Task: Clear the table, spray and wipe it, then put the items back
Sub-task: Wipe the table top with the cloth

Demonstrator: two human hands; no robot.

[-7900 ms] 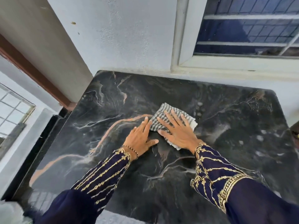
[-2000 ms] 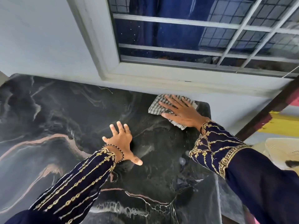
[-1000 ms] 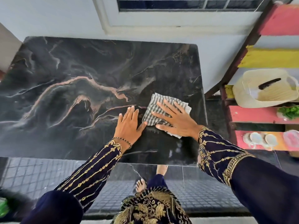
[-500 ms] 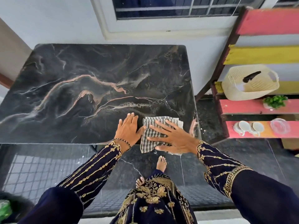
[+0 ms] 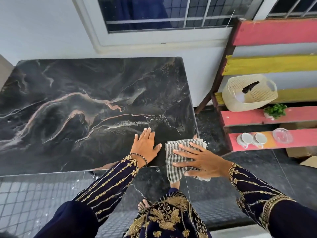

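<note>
The black marble-patterned table (image 5: 85, 100) stands against the wall with nothing on it but my hands and a cloth. My right hand (image 5: 200, 160) presses a grey-and-white checked cloth (image 5: 173, 167) onto the table's near right corner, fingers spread over it. Part of the cloth hangs past the near edge. My left hand (image 5: 145, 146) lies flat on the table just left of the cloth, fingers apart and holding nothing.
To the right stands a pink and yellow slatted shelf (image 5: 274, 31) with a cream basket (image 5: 248, 93), a small green plant (image 5: 275, 110), white cups (image 5: 252, 139) and a glass dish (image 5: 282, 135). A cardboard box (image 5: 307, 160) sits on the dark tiled floor. A barred window (image 5: 154, 14) is behind the table.
My right hand has dragged the cloth from the far right corner down to the near right corner, where it now overhangs the edge. My left hand followed and stays flat on the table.
</note>
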